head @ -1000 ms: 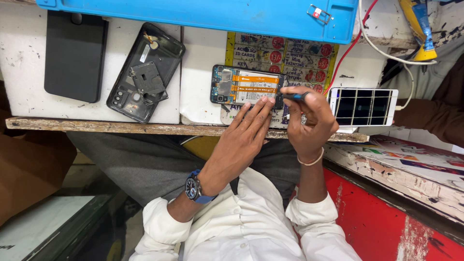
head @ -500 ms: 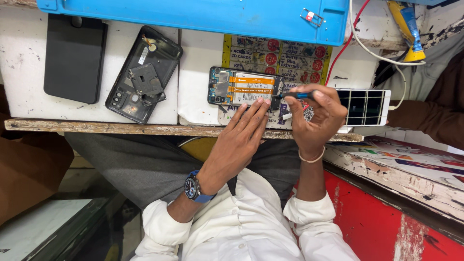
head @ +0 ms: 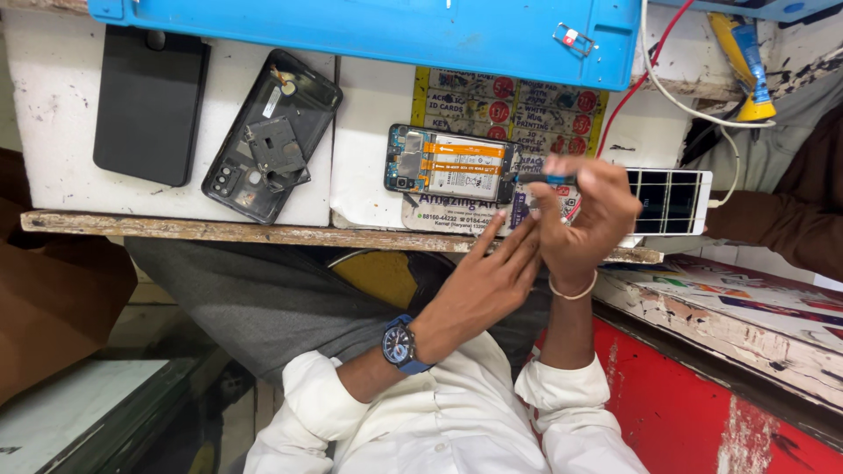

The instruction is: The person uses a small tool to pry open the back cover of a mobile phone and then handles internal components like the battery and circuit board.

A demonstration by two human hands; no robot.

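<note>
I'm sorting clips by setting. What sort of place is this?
Most likely a small phone repair stall. An opened phone lies on the white bench, the right hand holds a small screwdriver to it, and a removed back cover lies nearby.

A phone repair stall, this one: an opened phone [head: 448, 167] with its boards bare lies on a worn white bench [head: 369, 158]. Beside it sit a stripped back cover [head: 270, 136], a blue mat [head: 369, 31] and loose cables [head: 667, 88].
</note>
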